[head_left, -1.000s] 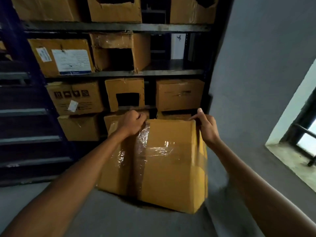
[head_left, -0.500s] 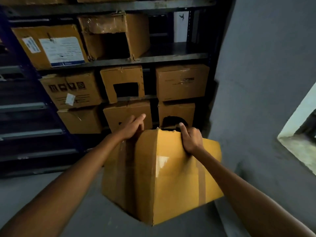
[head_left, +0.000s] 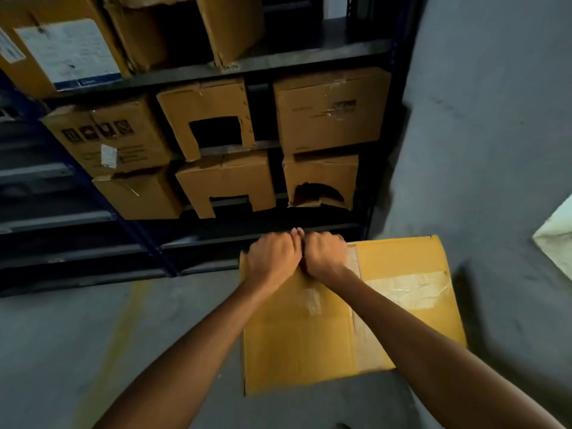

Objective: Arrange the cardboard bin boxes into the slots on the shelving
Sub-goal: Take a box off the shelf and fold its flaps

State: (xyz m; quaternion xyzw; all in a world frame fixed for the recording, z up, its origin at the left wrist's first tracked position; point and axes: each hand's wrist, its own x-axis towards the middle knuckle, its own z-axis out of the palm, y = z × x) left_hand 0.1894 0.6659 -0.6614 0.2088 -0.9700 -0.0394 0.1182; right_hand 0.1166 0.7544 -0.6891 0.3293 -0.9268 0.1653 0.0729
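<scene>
Box (head_left: 402,305) of yellow-brown cardboard lying flat on the floor (head_left: 93,351), directly in front of the shelving (head_left: 309,57) and just beside the grey wall (head_left: 479,119). Top face closed, sealed with strips of clear tape (head_left: 408,289); contents hidden. Left hand (head_left: 272,258) and right hand (head_left: 325,255) side by side, touching each other, at the far edge of the box, nearest the shelving. Knuckles up, fingers curled over that edge: grip of each hand closed on the cardboard. Fingertips mostly out of sight beyond the edge.

Shelving stocked with other cardboard bins. Lower row, left to right: plain bin (head_left: 139,196); bin with square cut-out (head_left: 226,181); bin with torn arched opening (head_left: 318,178). Middle row: bin printed with handling symbols (head_left: 105,134), with a small white sticker (head_left: 109,155) on its front; bin with larger square cut-out (head_left: 204,103); closed bin with tape scraps (head_left: 328,109). Top row, partly cut off by the frame: bin bearing a white paper label (head_left: 62,51); open-fronted bin (head_left: 185,26) with ragged edges. Interiors black through every opening; contents impossible to tell. Faint yellow line (head_left: 123,329) on the floor, left of the arms.
</scene>
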